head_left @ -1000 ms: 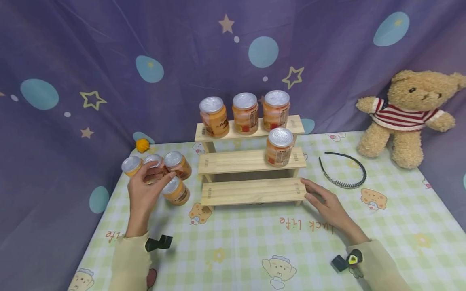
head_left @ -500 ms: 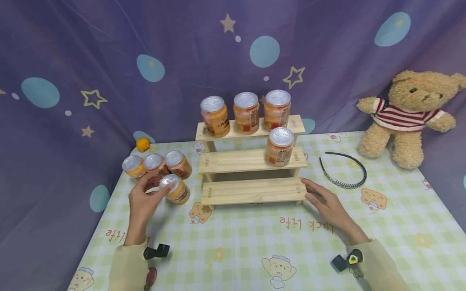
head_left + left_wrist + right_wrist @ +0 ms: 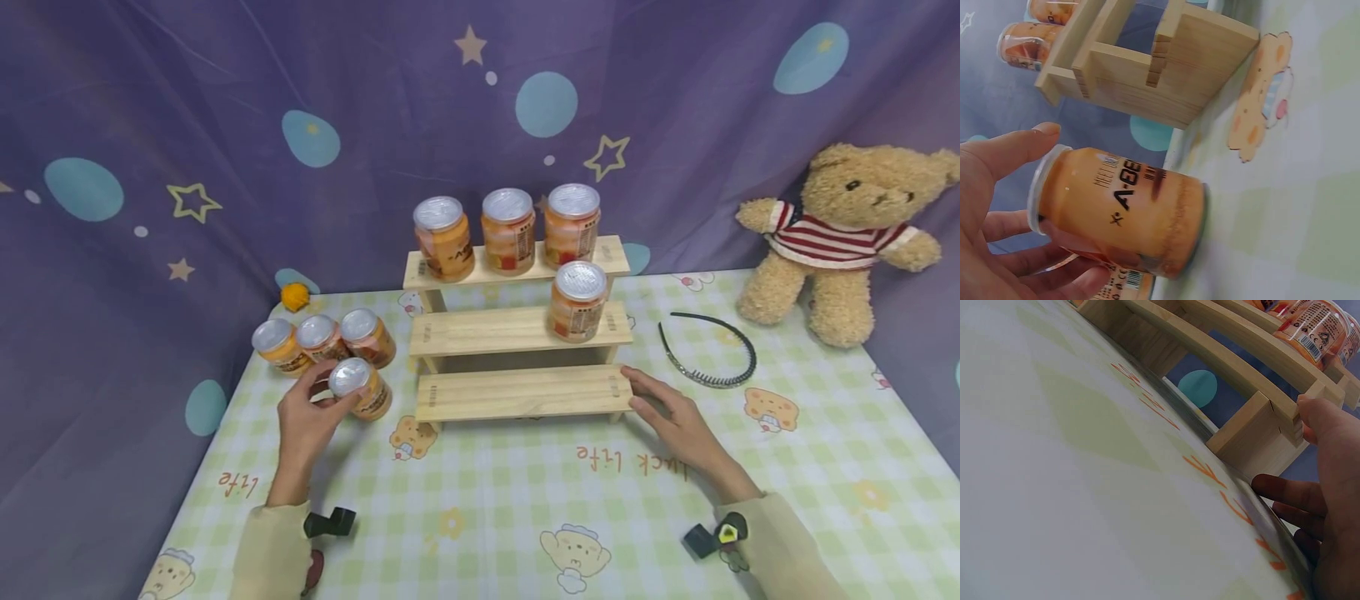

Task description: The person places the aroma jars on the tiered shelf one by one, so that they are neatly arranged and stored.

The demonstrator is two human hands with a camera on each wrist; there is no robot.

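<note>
My left hand [image 3: 309,417] is spread around the nearest jar [image 3: 372,400] of a group on the table's left. This orange jar [image 3: 1119,212] has a silver lid and stands upright. In the left wrist view the thumb [image 3: 1025,150] lies off the lid's edge, and the other fingers reach along the jar's far side. My right hand [image 3: 678,425] rests at the right end of a three-tier wooden rack [image 3: 517,396]. Its thumb [image 3: 1317,409] touches the corner of the lowest shelf, while the other fingers extend low beside the rack.
Three more jars [image 3: 287,350] stand just behind the left hand. Three jars [image 3: 510,233] line the top shelf, and one jar [image 3: 577,304] stands at the middle shelf's right. A black headband [image 3: 712,379], a teddy bear [image 3: 843,242] and a yellow ball [image 3: 295,297] lie around.
My left hand has come down and nearer, from over the back jars to around the front jar. My right hand stays at the rack's end.
</note>
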